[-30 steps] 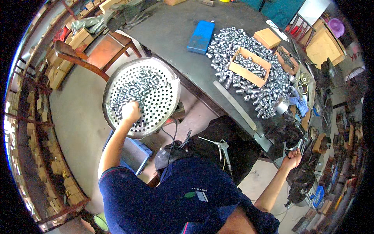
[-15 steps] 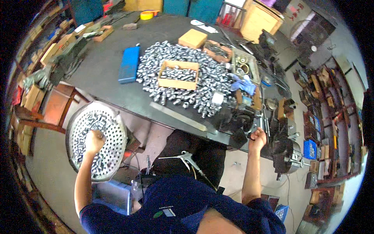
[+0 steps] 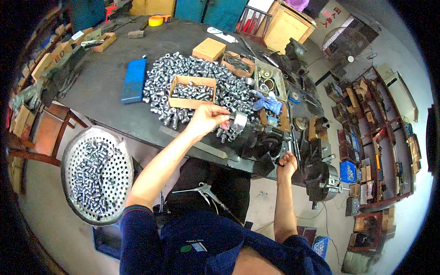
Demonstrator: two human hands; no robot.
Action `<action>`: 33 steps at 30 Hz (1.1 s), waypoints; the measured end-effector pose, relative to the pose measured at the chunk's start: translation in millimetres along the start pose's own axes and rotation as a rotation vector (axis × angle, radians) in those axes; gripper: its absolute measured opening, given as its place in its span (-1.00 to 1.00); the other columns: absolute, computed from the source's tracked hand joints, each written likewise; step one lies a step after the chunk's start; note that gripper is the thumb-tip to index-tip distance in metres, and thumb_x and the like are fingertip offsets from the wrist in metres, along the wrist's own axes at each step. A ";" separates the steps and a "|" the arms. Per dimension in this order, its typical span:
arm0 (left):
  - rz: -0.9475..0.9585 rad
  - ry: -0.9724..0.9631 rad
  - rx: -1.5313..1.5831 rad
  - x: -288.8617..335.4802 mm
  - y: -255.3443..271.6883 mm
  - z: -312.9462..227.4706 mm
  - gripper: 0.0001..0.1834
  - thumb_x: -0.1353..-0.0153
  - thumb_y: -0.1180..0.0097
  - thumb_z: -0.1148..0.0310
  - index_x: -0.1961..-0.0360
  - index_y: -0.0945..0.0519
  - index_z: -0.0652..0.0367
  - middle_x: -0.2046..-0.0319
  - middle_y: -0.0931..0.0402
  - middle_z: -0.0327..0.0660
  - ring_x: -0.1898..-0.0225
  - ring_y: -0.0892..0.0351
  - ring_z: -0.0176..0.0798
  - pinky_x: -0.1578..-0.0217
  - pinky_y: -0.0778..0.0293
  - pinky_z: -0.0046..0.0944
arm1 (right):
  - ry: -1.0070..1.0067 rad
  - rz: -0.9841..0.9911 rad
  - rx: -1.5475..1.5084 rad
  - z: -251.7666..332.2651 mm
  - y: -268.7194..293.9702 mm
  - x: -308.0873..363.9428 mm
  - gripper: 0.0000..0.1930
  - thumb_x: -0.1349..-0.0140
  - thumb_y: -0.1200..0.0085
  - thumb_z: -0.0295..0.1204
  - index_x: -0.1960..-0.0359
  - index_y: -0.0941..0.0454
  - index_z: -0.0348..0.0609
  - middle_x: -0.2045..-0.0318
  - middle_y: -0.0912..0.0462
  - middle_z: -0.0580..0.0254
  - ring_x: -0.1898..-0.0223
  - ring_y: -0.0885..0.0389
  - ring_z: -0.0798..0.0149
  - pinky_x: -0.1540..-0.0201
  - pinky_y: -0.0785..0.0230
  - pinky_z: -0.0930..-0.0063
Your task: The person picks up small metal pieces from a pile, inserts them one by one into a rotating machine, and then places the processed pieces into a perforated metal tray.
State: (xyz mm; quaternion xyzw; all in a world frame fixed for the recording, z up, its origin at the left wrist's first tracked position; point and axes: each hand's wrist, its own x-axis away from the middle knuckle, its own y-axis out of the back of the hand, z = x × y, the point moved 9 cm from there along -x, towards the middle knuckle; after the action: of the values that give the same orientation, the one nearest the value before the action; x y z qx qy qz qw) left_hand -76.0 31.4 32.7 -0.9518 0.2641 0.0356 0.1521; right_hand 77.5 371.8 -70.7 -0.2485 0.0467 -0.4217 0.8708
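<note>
My left hand (image 3: 207,121) reaches over the bench's front edge with fingers pinched on a small metal fitting, mostly hidden by the fingertips. It is held against the round silver chuck (image 3: 239,121) of a small dark bench machine (image 3: 270,143). To the right, my right hand (image 3: 287,163) is closed around a dark handle at the machine's front; the fingers cover most of it. A round perforated metal pan (image 3: 120,172) at lower left holds many short silver fittings (image 3: 89,176). Behind my left hand, a cardboard box (image 3: 192,101) of fittings sits amid a large heap (image 3: 158,75) of similar pieces.
On the dark bench (image 3: 98,91) lie a blue case (image 3: 134,81), a closed cardboard box (image 3: 208,49), and a blue glove (image 3: 269,101). An air blow gun (image 3: 204,189) hangs before my body. A larger chuck (image 3: 323,181) stands right, near loaded shelves (image 3: 389,151) and a fan (image 3: 348,52).
My left hand has left the perforated pan and moved up and right to the machine's chuck. My right hand stays at the handle. The whole view has shifted slightly.
</note>
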 end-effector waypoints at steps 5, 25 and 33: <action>0.020 0.038 0.023 -4.9 -5.3 9.0 -0.81 0.00 -0.01 0.59 0.32 -0.47 0.46 0.50 -0.50 -0.04 0.50 -0.53 -0.27 0.43 -0.44 -0.40 | 0.017 0.023 0.015 1.0 -0.5 0.7 -0.80 -0.12 0.29 -0.48 0.32 -0.31 -0.39 0.69 -0.20 0.39 0.71 -0.05 0.51 0.65 0.04 0.63; 0.017 -0.046 -0.081 -10.6 -2.8 1.7 -0.88 0.05 -0.06 0.64 0.42 -0.50 0.42 0.56 -0.50 -0.17 0.52 -0.50 -0.40 0.48 -0.43 -0.46 | 0.097 0.201 -0.015 58.2 -98.4 -70.4 -0.82 -0.07 0.26 -0.44 0.43 -0.36 -0.30 0.73 -0.22 0.41 0.74 -0.08 0.55 0.76 0.13 0.72; 0.060 -0.025 -0.086 -15.4 -8.2 7.3 -0.88 0.05 -0.04 0.65 0.41 -0.48 0.43 0.54 -0.49 -0.16 0.53 -0.50 -0.39 0.49 -0.42 -0.46 | 0.109 -0.050 0.372 -15.7 -10.0 -76.5 -0.80 -0.04 0.15 -0.40 0.52 -0.51 -0.24 0.72 -0.38 0.34 0.70 -0.30 0.50 0.75 -0.03 0.68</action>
State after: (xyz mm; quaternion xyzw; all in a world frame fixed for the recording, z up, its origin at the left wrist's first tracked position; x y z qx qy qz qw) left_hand -84.9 47.8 30.3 -0.9485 0.2889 0.0632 0.1132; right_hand 16.8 418.4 -89.5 -0.0610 0.0088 -0.4576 0.8870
